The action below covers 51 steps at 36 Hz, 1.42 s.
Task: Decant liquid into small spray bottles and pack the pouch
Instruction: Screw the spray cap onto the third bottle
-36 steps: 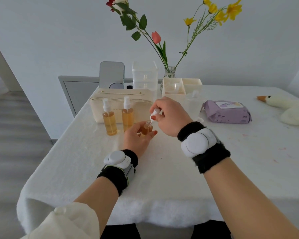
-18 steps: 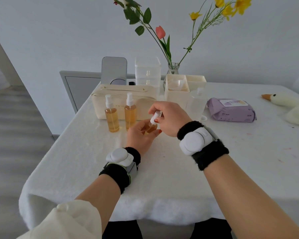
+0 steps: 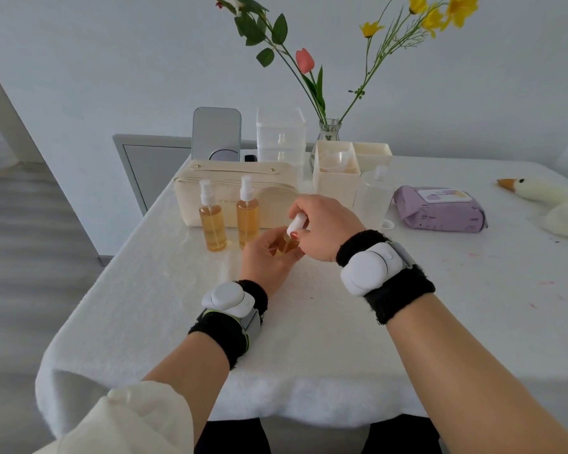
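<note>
Held bottle (image 3: 286, 247) well inside table (image 3: 309, 355) edges

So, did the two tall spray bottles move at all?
No. The left spray bottle and the right spray bottle stand at the same spots against the pouch behind them; only the view shifted.

On the counter (image 3: 309, 339), a left spray bottle (image 3: 213, 224) and a right spray bottle (image 3: 248, 221) are stood side by side, just before the pouch (image 3: 276, 204). Right of them, a third bottle (image 3: 287, 245) is held between the left hand (image 3: 269, 260) and the right hand (image 3: 325, 227). Behind the pouch, a mirror (image 3: 216, 132) and a drawer unit (image 3: 280, 136) are set. A wipes pack (image 3: 440, 209) is laid right of a divided box (image 3: 335, 185), and a plush goose (image 3: 551, 201) farthest right.
</note>
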Tool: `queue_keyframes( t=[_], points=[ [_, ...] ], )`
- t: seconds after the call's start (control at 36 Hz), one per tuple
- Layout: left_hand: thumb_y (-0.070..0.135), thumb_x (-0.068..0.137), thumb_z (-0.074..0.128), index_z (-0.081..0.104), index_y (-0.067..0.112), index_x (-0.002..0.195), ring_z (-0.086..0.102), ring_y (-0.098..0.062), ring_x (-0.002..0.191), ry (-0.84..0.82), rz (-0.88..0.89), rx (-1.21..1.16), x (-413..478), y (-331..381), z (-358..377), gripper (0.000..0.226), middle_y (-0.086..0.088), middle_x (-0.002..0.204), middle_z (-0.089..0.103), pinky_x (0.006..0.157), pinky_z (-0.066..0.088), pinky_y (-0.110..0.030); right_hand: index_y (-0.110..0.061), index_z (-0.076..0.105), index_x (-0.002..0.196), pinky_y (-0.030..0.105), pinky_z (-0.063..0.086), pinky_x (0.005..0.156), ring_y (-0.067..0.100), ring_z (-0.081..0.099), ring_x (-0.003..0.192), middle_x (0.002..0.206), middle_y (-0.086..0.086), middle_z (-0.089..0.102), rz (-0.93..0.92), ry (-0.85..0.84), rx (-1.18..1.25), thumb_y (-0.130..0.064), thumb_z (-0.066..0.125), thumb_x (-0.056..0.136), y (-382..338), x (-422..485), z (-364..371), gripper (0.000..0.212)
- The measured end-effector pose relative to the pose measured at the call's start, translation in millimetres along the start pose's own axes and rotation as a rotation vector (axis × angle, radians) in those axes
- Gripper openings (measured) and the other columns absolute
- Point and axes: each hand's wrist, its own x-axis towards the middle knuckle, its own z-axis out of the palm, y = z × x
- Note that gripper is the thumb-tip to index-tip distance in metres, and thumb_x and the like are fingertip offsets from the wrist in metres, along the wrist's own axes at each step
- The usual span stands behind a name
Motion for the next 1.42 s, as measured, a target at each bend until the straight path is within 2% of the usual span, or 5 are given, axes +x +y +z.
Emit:
queue_keyframes(
  t=[0.25,0.39,0.61,0.78,1.42],
  points=[
    [0.016,0.083,0.079,0.07,0.034,0.092,0.054,0.006,0.062,0.018,-0.022,-0.039,1,-3,1,0.022,0.017,0.068,0.063,0.061,0.044,-0.009,-0.025,0.052,0.107,0.032,0.051,0.074,0.013,0.059,0.083,0.092,-0.012,0.056,0.039,0.044,0.037,-0.052,0.069,0.088,5,1,7,0.037],
    [0.019,0.083,0.079,0.073,0.022,0.093,0.052,0.002,0.064,-0.003,-0.012,-0.04,2,-4,1,0.012,0.015,0.07,0.059,0.064,0.043,-0.012,-0.023,0.058,0.113,0.042,0.056,0.084,0.019,0.062,0.092,0.103,-0.007,0.062,0.016,0.021,0.054,-0.019,0.065,0.089,4,1,7,0.025],
    [0.018,0.083,0.081,0.066,0.04,0.084,0.055,0.004,0.063,0.004,-0.022,-0.076,3,-6,2,0.026,0.023,0.065,0.061,0.063,0.047,-0.012,-0.027,0.055,0.104,0.032,0.049,0.073,0.014,0.059,0.083,0.089,-0.014,0.056,0.055,0.077,0.053,-0.048,0.069,0.09,9,3,11,0.029],
    [0.019,0.081,0.082,0.073,0.022,0.092,0.051,0.001,0.064,-0.011,-0.02,-0.072,4,-8,3,0.014,0.016,0.068,0.057,0.065,0.044,-0.013,-0.024,0.059,0.109,0.04,0.055,0.082,0.02,0.062,0.093,0.103,-0.008,0.061,0.031,0.049,0.07,-0.017,0.065,0.089,7,1,11,0.022],
    [0.012,0.084,0.078,0.074,0.024,0.099,0.059,0.008,0.068,-0.005,-0.019,-0.072,2,-8,2,0.019,0.014,0.076,0.068,0.066,0.047,-0.009,-0.02,0.061,0.096,0.041,0.057,0.079,0.02,0.064,0.085,0.093,-0.005,0.065,0.096,0.102,0.037,-0.042,0.061,0.095,6,3,19,0.022]
  ],
)
